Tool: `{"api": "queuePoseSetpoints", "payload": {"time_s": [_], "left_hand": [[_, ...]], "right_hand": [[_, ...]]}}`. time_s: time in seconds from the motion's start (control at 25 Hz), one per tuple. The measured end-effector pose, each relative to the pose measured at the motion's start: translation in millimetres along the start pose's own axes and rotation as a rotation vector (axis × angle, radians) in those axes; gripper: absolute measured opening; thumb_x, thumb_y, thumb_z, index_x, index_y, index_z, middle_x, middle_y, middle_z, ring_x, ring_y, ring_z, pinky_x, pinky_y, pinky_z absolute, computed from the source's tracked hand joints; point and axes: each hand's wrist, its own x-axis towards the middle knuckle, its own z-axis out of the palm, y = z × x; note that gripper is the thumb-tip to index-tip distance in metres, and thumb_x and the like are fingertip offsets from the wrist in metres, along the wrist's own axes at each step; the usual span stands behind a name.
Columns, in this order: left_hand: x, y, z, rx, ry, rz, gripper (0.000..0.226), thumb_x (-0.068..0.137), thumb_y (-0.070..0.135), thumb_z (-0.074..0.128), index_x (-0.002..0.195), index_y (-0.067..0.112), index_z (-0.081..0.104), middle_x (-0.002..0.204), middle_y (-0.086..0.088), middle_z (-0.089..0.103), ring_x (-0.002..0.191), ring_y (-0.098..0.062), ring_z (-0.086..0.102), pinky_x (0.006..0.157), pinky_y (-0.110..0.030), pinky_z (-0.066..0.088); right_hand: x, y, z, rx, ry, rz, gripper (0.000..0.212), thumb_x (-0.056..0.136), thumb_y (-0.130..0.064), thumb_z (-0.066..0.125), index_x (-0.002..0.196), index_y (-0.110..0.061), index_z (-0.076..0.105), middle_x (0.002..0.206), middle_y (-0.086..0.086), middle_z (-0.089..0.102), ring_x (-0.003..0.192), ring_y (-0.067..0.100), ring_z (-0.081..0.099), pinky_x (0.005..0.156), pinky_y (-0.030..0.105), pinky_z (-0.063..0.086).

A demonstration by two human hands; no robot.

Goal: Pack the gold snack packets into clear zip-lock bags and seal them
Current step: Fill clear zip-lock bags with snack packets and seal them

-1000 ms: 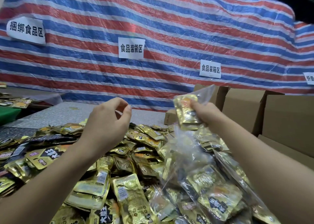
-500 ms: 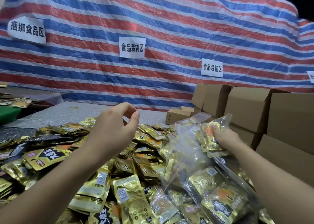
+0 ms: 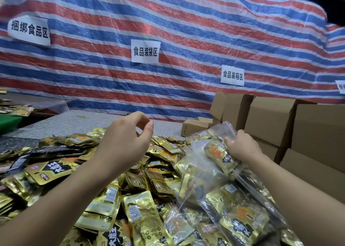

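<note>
A heap of loose gold snack packets (image 3: 140, 214) covers the table in front of me. My right hand (image 3: 242, 148) grips a clear zip-lock bag (image 3: 197, 146) with gold packets inside, and holds it low over the right side of the heap. Other filled clear bags (image 3: 240, 219) lie under my right forearm. Above the middle of the heap hovers my left hand (image 3: 125, 143), its fingers loosely curled and its thumb near the index fingertip. I see nothing held in it.
Brown cardboard boxes (image 3: 270, 122) are stacked along the right, with a small box (image 3: 194, 127) at the far end of the heap. Bare grey tabletop (image 3: 65, 122) lies beyond the packets. A striped tarp (image 3: 168, 21) with paper signs hangs behind.
My right hand has brought the filled bag down and to the right, from chest height to just over the heap. My left hand has drifted slightly right, still curled.
</note>
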Motion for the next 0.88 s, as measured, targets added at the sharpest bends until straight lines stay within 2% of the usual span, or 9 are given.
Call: {"api": "queuePoseSetpoints", "payload": {"time_s": [0.12, 0.2, 0.24, 0.36, 0.48, 0.56, 0.64, 0.72, 0.88], "left_hand": [[-1, 1, 1, 0.0, -0.012, 0.004, 0.016, 0.097, 0.038, 0.051, 0.102, 0.027, 0.063, 0.085, 0.026, 0.056, 0.07, 0.001, 0.058, 0.063, -0.025, 0.05], [-1, 1, 1, 0.003, -0.013, 0.002, 0.015, 0.097, 0.038, 0.051, 0.1, 0.028, 0.062, 0.085, 0.026, 0.057, 0.07, 0.001, 0.057, 0.06, -0.022, 0.046], [-1, 0, 1, 0.006, -0.017, 0.0, 0.015, 0.097, 0.038, 0.051, 0.1, 0.028, 0.062, 0.085, 0.025, 0.057, 0.069, 0.001, 0.057, 0.058, -0.021, 0.044], [-2, 1, 3, 0.01, -0.036, -0.002, 0.017, 0.097, 0.038, 0.051, 0.099, 0.027, 0.064, 0.084, 0.021, 0.061, 0.069, 0.0, 0.058, 0.058, -0.025, 0.049], [-2, 2, 3, 0.016, -0.047, -0.003, 0.019, 0.097, 0.037, 0.051, 0.099, 0.025, 0.065, 0.082, 0.017, 0.062, 0.071, 0.0, 0.058, 0.06, -0.025, 0.05], [-2, 1, 2, 0.019, -0.049, -0.005, 0.019, 0.097, 0.037, 0.051, 0.099, 0.024, 0.065, 0.081, 0.017, 0.062, 0.071, 0.001, 0.057, 0.058, -0.022, 0.046], [-2, 1, 2, 0.019, -0.048, -0.007, 0.019, 0.098, 0.036, 0.051, 0.098, 0.024, 0.065, 0.08, 0.016, 0.062, 0.07, 0.0, 0.057, 0.057, -0.021, 0.045], [-3, 2, 2, 0.023, -0.051, -0.004, 0.018, 0.098, 0.036, 0.052, 0.098, 0.024, 0.065, 0.079, 0.015, 0.063, 0.068, 0.0, 0.057, 0.057, -0.021, 0.045], [-3, 2, 3, 0.03, -0.056, 0.0, 0.018, 0.098, 0.036, 0.052, 0.099, 0.023, 0.065, 0.079, 0.015, 0.062, 0.068, 0.0, 0.057, 0.057, -0.022, 0.048]], "right_hand": [[-8, -11, 3, -0.042, 0.04, -0.057, 0.03, 0.101, -0.034, 0.043, 0.09, -0.009, 0.056, 0.099, 0.011, 0.065, 0.086, 0.033, 0.059, 0.068, 0.037, 0.05], [-10, -22, -3, 0.004, 0.083, -0.095, 0.025, 0.103, -0.026, 0.038, 0.086, -0.013, 0.05, 0.089, 0.007, 0.058, 0.08, 0.031, 0.054, 0.061, 0.035, 0.04], [-9, -28, -8, 0.063, 0.094, -0.109, 0.026, 0.104, -0.027, 0.037, 0.084, -0.014, 0.048, 0.085, 0.005, 0.054, 0.081, 0.031, 0.052, 0.063, 0.036, 0.039], [3, -42, -32, 0.377, 0.176, -0.08, 0.029, 0.104, -0.026, 0.037, 0.081, -0.013, 0.048, 0.083, 0.007, 0.052, 0.078, 0.029, 0.054, 0.067, 0.038, 0.048], [21, -38, -50, 0.682, 0.263, -0.007, 0.027, 0.106, -0.019, 0.036, 0.084, -0.011, 0.049, 0.087, 0.008, 0.053, 0.07, 0.02, 0.052, 0.052, 0.025, 0.046], [31, -18, -51, 0.615, 0.264, 0.067, 0.017, 0.103, -0.013, 0.041, 0.096, -0.004, 0.054, 0.097, 0.015, 0.057, 0.082, 0.027, 0.056, 0.065, 0.036, 0.053], [32, 10, -42, 0.37, 0.207, 0.178, 0.014, 0.099, -0.01, 0.049, 0.107, 0.0, 0.056, 0.099, 0.017, 0.058, 0.088, 0.034, 0.058, 0.075, 0.046, 0.053], [22, 33, -30, 0.133, 0.125, 0.256, 0.018, 0.098, -0.012, 0.05, 0.11, 0.001, 0.055, 0.092, 0.014, 0.058, 0.082, 0.032, 0.058, 0.069, 0.042, 0.051], [7, 45, -16, -0.063, 0.081, 0.214, 0.033, 0.092, -0.016, 0.057, 0.121, -0.003, 0.047, 0.116, 0.017, 0.059, 0.105, 0.037, 0.059, 0.086, 0.045, 0.052]]}}
